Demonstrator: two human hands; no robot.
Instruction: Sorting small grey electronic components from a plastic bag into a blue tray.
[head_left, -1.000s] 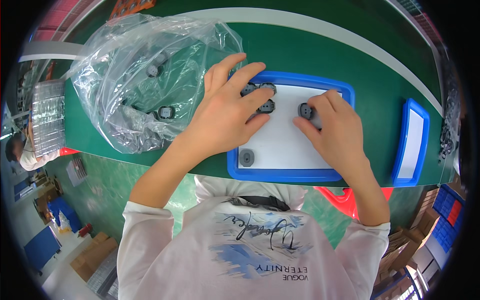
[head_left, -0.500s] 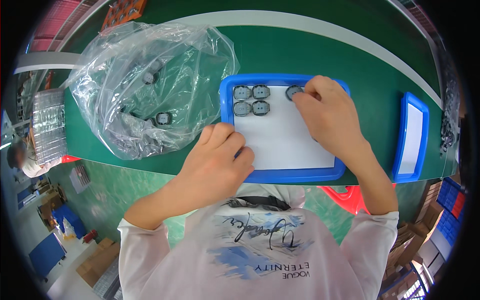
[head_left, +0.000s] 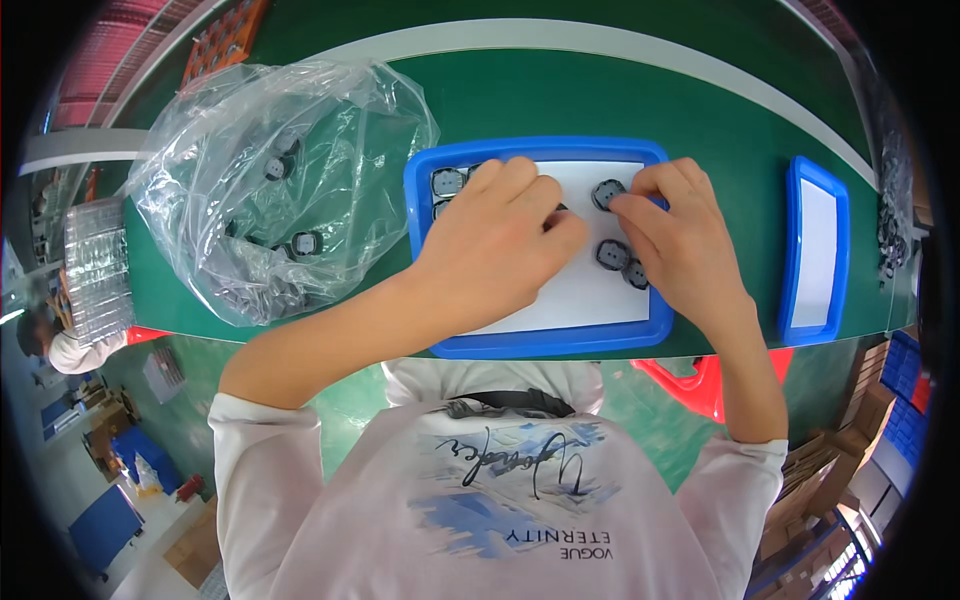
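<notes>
A blue tray [head_left: 560, 345] lined with a white sheet [head_left: 585, 300] lies in front of me. My right hand [head_left: 690, 240] pinches the edge of a small dark grey oval plastic part [head_left: 607, 195] at the tray's right side. Two more such parts, one of them a grey part [head_left: 613, 255], lie loose below it. My left hand [head_left: 505, 235] hovers over the tray's middle, its fingers curled; a dark bit shows by the thumb, too little to name. Left of it, a grey part [head_left: 447, 182] sits in the corner, with others partly hidden behind the hand.
A clear plastic bag [head_left: 290, 190] holding several grey parts spreads over the green table [head_left: 560, 95] on the left. On the right stands a second blue tray [head_left: 838, 300] with a white lining. A stack of clear trays [head_left: 97, 265] is at the far left.
My left hand has moved right and up from the tray's left rim to over its middle. Two loose parts now lie beneath my right hand. The view has shifted slightly.
</notes>
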